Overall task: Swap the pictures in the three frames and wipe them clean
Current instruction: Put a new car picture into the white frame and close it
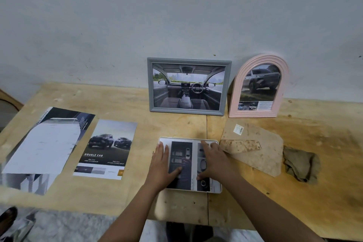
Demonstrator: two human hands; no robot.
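A white frame (215,191) lies flat at the table's front centre with a car-brochure picture (191,155) laid in it. My left hand (162,163) presses flat on the picture's left side. My right hand (213,157) presses on its right side, fingers spread. A grey frame (150,84) with a car-interior picture stands against the wall behind. A pink arched frame (238,76) with a truck picture stands to its right. A brown backing board (263,143) lies right of the white frame, and a crumpled brown cloth (300,165) lies beyond it.
Two loose brochure sheets lie on the left: a "Double Cab" page (107,149) and a larger folded page (45,147). The wooden table (117,100) meets a grey wall at the back. A dark shoe (7,216) shows at the lower left on the floor.
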